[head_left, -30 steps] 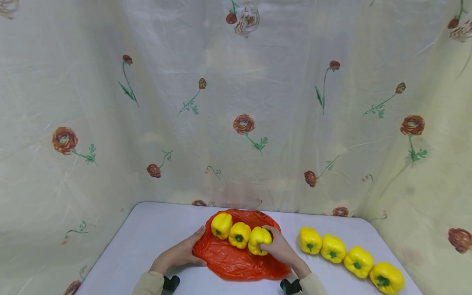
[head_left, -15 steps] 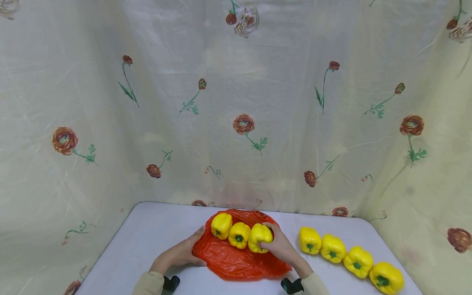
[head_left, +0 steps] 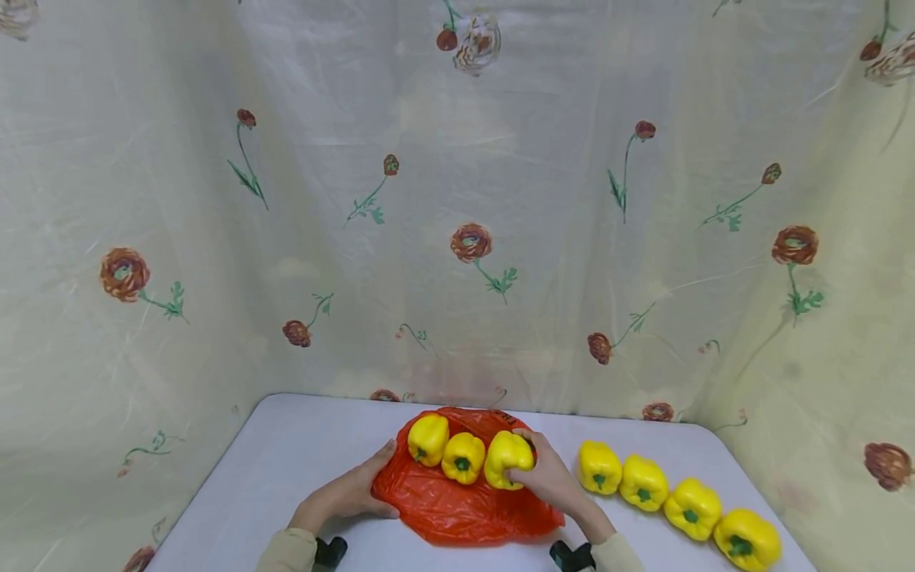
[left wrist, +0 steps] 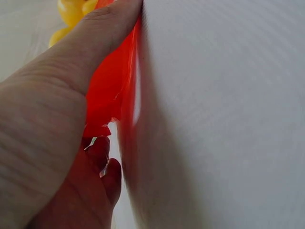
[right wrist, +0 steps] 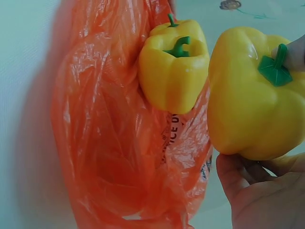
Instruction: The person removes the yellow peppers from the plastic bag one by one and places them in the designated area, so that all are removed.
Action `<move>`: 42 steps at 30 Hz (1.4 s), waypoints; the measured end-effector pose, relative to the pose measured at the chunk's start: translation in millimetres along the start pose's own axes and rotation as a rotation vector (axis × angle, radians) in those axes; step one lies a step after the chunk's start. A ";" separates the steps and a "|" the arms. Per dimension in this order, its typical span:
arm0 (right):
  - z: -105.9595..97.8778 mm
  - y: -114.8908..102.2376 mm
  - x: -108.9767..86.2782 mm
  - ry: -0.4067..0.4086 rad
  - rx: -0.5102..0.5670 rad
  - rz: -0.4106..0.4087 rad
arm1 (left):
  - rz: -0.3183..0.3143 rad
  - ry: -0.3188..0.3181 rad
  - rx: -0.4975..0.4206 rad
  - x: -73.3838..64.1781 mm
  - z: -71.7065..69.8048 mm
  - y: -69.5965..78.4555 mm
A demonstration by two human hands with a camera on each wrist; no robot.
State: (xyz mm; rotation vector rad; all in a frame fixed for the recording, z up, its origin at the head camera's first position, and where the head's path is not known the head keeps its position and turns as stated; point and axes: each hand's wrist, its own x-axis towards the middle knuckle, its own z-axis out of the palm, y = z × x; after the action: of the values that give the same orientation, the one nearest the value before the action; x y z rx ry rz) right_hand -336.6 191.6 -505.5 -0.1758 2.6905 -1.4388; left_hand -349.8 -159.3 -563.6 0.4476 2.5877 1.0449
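My right hand (head_left: 550,477) grips a yellow bell pepper (head_left: 506,453) over the right part of a red plastic bag (head_left: 465,512). Seen from the right wrist, this pepper's green stem (right wrist: 276,70) is beside the thumb, and the fingers (right wrist: 231,179) support it from the opposite side. Two more yellow bell peppers, a left one (head_left: 428,439) and a middle one (head_left: 463,458), sit on the bag to its left. My left hand (head_left: 353,491) rests against the bag's left edge, thumb and fingers spread apart. In the left wrist view its thumb (left wrist: 102,31) lies along the red plastic.
Several yellow bell peppers (head_left: 645,482) stand in a slanting row on the white table (head_left: 300,433), right of the bag. A floral cloth (head_left: 457,334) hangs behind the table and along both sides. Black print (right wrist: 172,129) shows on the bag.
My right hand has moved slightly right and away from me with its pepper, and a narrow gap shows beside the middle pepper. The left hand stays at the bag's edge.
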 end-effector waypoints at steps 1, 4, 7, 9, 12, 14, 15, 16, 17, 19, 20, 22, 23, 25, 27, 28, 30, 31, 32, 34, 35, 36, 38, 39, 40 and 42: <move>-0.9 -0.5 -1.0 0.004 -0.001 -0.002 | -0.001 0.002 0.000 0.0 -0.2 0.4; -3.1 -1.3 -4.0 0.016 -0.002 0.003 | -0.006 0.001 0.001 -0.2 -0.2 0.9; -5.2 -1.7 -7.2 0.021 -0.012 -0.006 | 0.005 0.004 0.008 0.2 -0.6 1.4; -7.0 -1.6 -9.2 0.027 -0.017 -0.013 | 0.012 0.003 0.011 -0.1 -1.0 1.8; -10.2 -1.8 -11.3 0.034 -0.007 -0.024 | 0.012 0.004 0.007 -0.5 -1.9 3.0; -12.1 -1.6 -12.4 0.035 0.010 -0.026 | 0.004 0.006 -0.002 -1.0 -2.3 4.0; -13.1 -1.6 -13.0 0.035 0.016 -0.026 | -0.001 0.007 -0.006 -1.2 -2.5 4.4; -14.0 -1.4 -13.6 0.035 0.024 -0.025 | -0.006 0.007 -0.009 -1.4 -2.7 4.7; -14.9 -1.1 -14.3 0.035 0.027 -0.025 | -0.010 0.009 -0.011 -1.5 -2.6 4.7; -16.8 0.1 -16.3 0.036 0.026 -0.025 | -0.016 0.009 -0.013 -1.9 -2.8 5.3; -18.0 0.6 -17.8 0.036 0.025 -0.027 | -0.019 0.008 -0.013 -2.0 -2.7 5.3; -20.3 1.7 -21.0 0.037 0.022 -0.024 | -0.021 0.006 -0.015 -2.2 -2.3 5.4; -21.6 2.3 -22.7 0.036 0.020 -0.021 | -0.021 0.005 -0.016 -2.2 -2.0 5.3; -24.2 3.4 -26.5 0.038 0.017 -0.010 | -0.020 0.001 -0.017 -2.3 -1.9 5.4; -26.7 4.7 -29.6 0.041 0.010 0.007 | -0.018 -0.002 -0.019 -2.4 -1.9 5.1; -27.7 5.2 -31.1 0.043 0.005 0.017 | -0.017 -0.003 -0.021 -2.6 -2.0 4.8; -29.6 7.4 -33.5 0.048 -0.006 0.033 | -0.016 -0.005 -0.022 -2.7 -2.3 4.1; -30.6 9.0 -34.6 0.050 -0.011 0.041 | -0.013 -0.004 -0.021 -2.5 -2.4 3.7; -31.6 10.4 -35.9 0.052 -0.014 0.049 | -0.012 -0.003 -0.019 -2.3 -2.2 3.3; -33.8 14.1 -38.4 0.058 -0.017 0.057 | -0.009 0.000 -0.013 -1.3 -1.5 2.3; -34.9 16.4 -39.9 0.059 -0.023 0.057 | -0.008 0.001 -0.010 -0.7 -1.0 1.9; -36.0 18.4 -41.6 0.059 -0.025 0.057 | -0.007 0.002 -0.008 -0.4 -0.4 1.5; -39.0 21.9 -45.4 0.064 -0.033 0.053 | -0.004 0.007 -0.006 0.6 0.0 1.3; -40.4 23.7 -47.3 0.067 -0.040 0.050 | -0.002 0.007 -0.005 0.7 -0.1 1.4; -41.8 25.0 -49.3 0.071 -0.048 0.049 | -0.002 0.006 -0.004 0.6 -0.1 1.6; -44.5 27.4 -53.5 0.078 -0.056 0.053 | 0.001 0.004 -0.003 0.2 -0.2 1.9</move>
State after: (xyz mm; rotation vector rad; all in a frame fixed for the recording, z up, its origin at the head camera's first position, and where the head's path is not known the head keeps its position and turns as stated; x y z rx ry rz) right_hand -291.1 250.9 -502.5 -0.0521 2.7762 -1.3853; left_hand -349.7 -158.0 -562.2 0.4473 2.5890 1.0512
